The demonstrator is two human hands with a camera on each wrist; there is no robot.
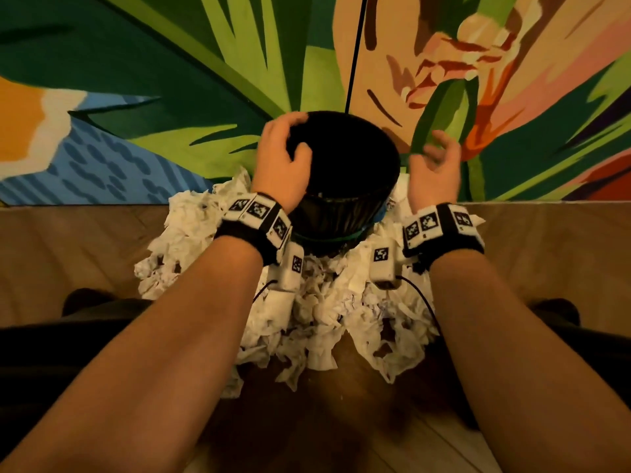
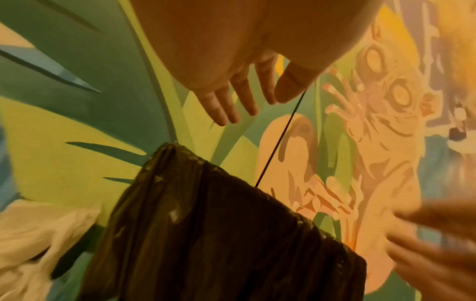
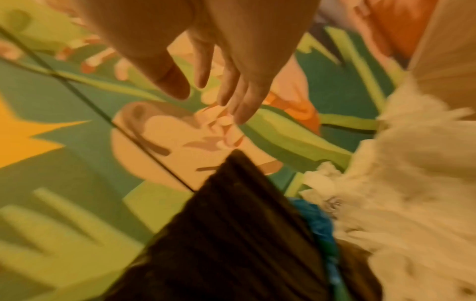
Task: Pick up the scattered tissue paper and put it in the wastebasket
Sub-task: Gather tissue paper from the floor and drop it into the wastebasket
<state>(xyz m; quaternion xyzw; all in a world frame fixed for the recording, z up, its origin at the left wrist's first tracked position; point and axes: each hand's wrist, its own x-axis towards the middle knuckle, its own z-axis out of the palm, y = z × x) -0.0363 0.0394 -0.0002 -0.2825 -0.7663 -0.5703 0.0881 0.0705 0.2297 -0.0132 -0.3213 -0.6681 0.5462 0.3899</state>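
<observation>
A wastebasket (image 1: 334, 216) lined with a black bag stands against the painted wall. Crumpled white tissue paper (image 1: 321, 315) lies heaped on the floor around its base and toward me. My left hand (image 1: 296, 136) hovers over the basket's left rim with its fingers loosely curved, holding nothing. In the left wrist view that hand (image 2: 257, 101) is empty above the black liner (image 2: 219, 234), with tissue (image 2: 38, 234) at the lower left. My right hand (image 1: 437, 148) is beside the basket's right rim, blurred. In the right wrist view its fingers (image 3: 239, 97) are relaxed and empty above the liner (image 3: 231, 234) and tissue (image 3: 412, 183).
A thin black cable (image 1: 355, 52) runs down the leaf-patterned wall to behind the basket. Wooden floor (image 1: 68, 250) stretches left and right of the pile. My dark-clad legs (image 1: 51, 353) flank the tissue on both sides. A blue band (image 3: 322, 224) circles the basket's lower wall.
</observation>
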